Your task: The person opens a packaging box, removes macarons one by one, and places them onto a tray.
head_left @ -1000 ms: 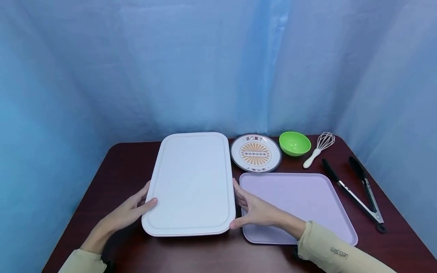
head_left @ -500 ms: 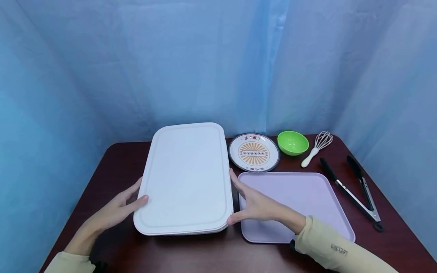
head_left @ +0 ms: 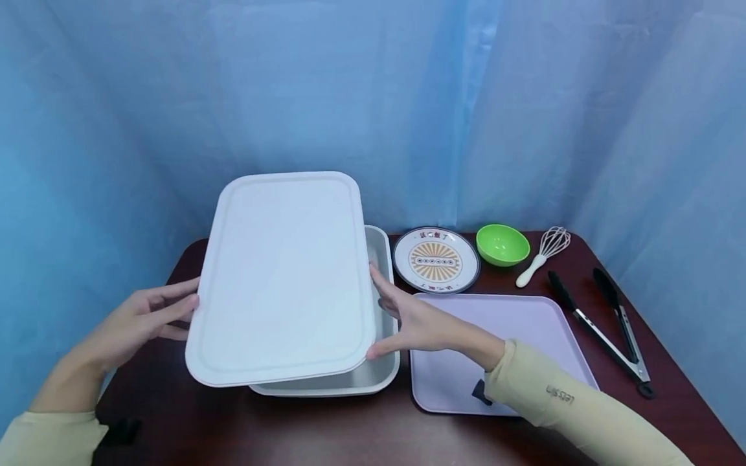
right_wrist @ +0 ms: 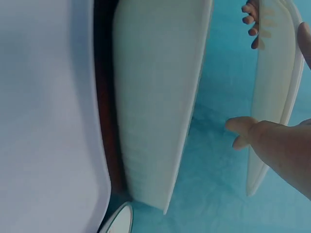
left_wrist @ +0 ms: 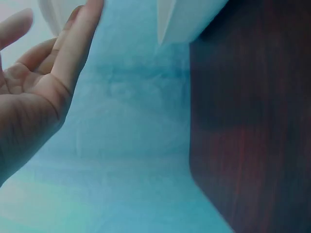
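A large white rectangular lid (head_left: 284,275) with rounded corners is raised and tilted above a white rectangular container (head_left: 373,382). My left hand (head_left: 136,323) grips its left edge, thumb near the top face and fingers beneath. On the opposite edge my right hand (head_left: 416,320) holds it between thumb and fingers. From the right wrist, a gap shows between the lid (right_wrist: 274,77) and the container (right_wrist: 155,97), which sits on the table. Most of the container's inside is hidden under the lid. The left wrist view catches my left hand (left_wrist: 46,77) at the side.
A lilac tray (head_left: 501,356) lies to the right of the container. Behind it are a patterned plate (head_left: 437,260), a green bowl (head_left: 503,244) and a whisk (head_left: 543,255). Black-and-steel tongs (head_left: 612,343) lie near the right edge of the dark table (head_left: 326,433). Blue curtains surround the table.
Both hands have lifted the lid off the container and carried it up and to the left. The container's right side and front rim have come into sight; it stays on the table.
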### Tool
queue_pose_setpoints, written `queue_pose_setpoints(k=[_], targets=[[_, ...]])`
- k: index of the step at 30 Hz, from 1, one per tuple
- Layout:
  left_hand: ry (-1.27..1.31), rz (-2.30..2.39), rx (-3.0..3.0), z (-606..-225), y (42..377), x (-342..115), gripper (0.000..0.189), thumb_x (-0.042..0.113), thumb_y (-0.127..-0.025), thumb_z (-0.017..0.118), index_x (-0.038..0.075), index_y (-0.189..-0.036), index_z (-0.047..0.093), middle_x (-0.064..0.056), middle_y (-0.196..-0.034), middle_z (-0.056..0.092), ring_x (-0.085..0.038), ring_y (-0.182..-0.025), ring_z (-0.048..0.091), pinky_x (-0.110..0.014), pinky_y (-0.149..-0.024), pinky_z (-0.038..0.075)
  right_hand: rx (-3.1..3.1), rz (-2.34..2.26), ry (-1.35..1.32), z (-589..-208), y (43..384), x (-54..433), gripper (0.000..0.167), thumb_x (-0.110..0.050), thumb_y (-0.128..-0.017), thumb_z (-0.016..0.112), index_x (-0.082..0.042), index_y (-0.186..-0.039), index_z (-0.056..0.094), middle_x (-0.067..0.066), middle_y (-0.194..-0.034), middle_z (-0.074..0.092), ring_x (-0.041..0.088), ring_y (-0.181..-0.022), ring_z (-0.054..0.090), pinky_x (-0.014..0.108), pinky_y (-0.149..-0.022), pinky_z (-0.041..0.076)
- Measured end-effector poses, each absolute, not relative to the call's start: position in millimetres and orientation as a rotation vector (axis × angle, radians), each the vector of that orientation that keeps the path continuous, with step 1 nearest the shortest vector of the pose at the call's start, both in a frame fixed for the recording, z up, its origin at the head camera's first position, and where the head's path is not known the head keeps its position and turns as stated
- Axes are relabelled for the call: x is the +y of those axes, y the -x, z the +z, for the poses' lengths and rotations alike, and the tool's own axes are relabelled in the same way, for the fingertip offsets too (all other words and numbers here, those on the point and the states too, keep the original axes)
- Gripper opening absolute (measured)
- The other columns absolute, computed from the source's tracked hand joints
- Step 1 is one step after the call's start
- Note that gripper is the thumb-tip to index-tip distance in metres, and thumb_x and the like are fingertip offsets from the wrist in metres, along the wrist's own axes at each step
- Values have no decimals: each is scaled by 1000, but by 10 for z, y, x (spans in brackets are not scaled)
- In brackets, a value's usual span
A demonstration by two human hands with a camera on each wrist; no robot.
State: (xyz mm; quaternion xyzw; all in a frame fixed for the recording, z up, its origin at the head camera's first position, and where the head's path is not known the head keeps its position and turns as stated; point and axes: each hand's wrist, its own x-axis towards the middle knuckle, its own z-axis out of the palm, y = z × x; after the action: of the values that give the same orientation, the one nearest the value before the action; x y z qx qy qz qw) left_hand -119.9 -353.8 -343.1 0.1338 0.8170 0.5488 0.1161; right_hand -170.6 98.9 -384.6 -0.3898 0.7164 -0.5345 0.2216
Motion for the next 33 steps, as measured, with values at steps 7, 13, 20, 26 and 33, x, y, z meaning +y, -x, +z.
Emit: queue_pose_setpoints(k=[7,13,20,26,33], targets=[[-241,1723,2310,-3361,1303,-3876,42,0,-104,53,32,-130,64,4,-117,72,-24,-93,74,-43,-72,63,1904,-1483,1067,-3739,1766,670,124,-19,-84,85,-24,-161,-12,-10,-167,-9,11,-152,11,39,-119,29],[-189,1668,2372,-3341,1308,-4056,39,2,-105,51,32,-129,53,8,-115,71,-22,-94,74,-41,-71,63,1864,-1488,1060,-3681,1768,456,119,-8,-87,80,-21,-161,-13,-9,-167,-12,13,-153,9,40,-117,33],[-38,1422,2558,-3256,1295,-4192,55,15,-106,54,0,-153,30,25,-107,66,-10,-91,72,-37,-70,62,1762,-1518,987,-3609,1795,202,111,-2,-92,73,-27,-161,-12,2,-167,20,21,-142,43,36,-106,48],[151,1217,2630,-3176,1417,-4441,78,28,-105,57,-15,-152,13,14,-109,62,-2,-84,69,-42,-73,63,1759,-1506,897,-3618,1852,-70,106,-11,-94,74,-35,-161,-3,3,-151,51,12,-115,66,27,-97,53],[254,1106,2645,-3089,1544,-4721,83,38,-104,57,-13,-152,12,6,-108,68,-5,-85,70,-52,-80,60,1621,-1628,597,-3709,1963,-456,98,-1,-92,73,-30,-164,13,6,-124,60,28,-103,70,36,-86,60]])
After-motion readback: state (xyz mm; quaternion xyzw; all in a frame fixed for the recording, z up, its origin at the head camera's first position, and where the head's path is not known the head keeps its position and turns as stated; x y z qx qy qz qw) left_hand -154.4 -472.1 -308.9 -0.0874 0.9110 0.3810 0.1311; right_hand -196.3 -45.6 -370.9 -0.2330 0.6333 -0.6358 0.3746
